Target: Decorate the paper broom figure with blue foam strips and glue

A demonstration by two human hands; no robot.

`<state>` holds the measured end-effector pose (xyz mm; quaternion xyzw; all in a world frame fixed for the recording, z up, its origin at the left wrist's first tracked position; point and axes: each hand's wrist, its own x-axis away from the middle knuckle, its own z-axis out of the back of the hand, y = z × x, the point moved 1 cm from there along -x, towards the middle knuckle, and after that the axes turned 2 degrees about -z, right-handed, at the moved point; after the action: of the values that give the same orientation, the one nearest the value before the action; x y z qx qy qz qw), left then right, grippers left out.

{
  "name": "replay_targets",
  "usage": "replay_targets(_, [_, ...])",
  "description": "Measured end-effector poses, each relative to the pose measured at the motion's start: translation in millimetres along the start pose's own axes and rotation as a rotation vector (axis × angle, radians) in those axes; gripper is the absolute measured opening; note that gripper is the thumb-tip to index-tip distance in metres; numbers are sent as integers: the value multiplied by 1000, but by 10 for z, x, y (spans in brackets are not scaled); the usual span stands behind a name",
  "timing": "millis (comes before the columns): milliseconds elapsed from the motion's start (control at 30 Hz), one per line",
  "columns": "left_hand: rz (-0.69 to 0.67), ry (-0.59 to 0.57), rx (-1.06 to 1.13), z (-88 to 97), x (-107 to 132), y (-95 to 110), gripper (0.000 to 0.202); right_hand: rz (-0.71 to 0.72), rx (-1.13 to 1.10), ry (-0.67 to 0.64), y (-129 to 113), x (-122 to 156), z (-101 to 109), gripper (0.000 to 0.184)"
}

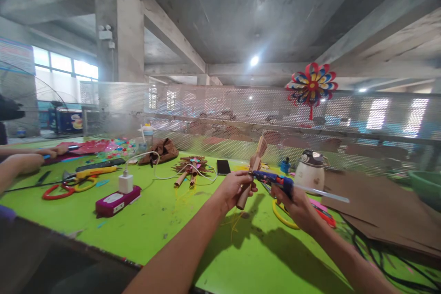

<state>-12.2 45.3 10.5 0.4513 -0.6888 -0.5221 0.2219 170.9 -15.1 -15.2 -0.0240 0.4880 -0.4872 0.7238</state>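
My left hand [234, 187] is closed around a brown rolled-paper stick piece [254, 168] that it holds upright above the green table [165, 225]. My right hand [296, 202] grips a blue hot glue gun [274, 179], its nozzle touching the stick near my left fingers. A clear glue stick [322, 192] juts out of the gun's back to the right. A finished brown paper flower craft [191, 168] lies on the table further back.
A power strip with a white charger [119, 198] lies at left, with red and yellow scissors [70, 184]. Another person's hands [24, 158] work at far left. A white pot [310, 171], a phone [223, 166] and brown cardboard sheets [379, 206] lie at right. Mesh fence behind.
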Motion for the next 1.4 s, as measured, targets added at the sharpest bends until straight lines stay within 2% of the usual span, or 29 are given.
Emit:
replay_targets(133, [-24, -4, -15, 24, -11, -7, 18, -35, -38, -13, -1, 8, 28, 35])
replay_targets(400, [-24, -6, -54, -16, 13, -26, 23, -158, -119, 61, -83, -19, 125, 39])
replay_targets(600, [-28, -22, -55, -60, 43, 0, 22, -131, -68, 38, -32, -23, 102, 39])
replay_targets(900, [11, -43, -2, -11, 24, 16, 19, -72, -33, 3, 54, -15, 68, 37])
replay_targets(1133, [-8, -28, -20, 7, 17, 23, 17, -7, 73, -7, -3, 6, 66, 35])
replay_targets(1400, [-29, -42, -39, 39, -1, 20, 20, -12, 114, -10, -10, 22, 86, 35])
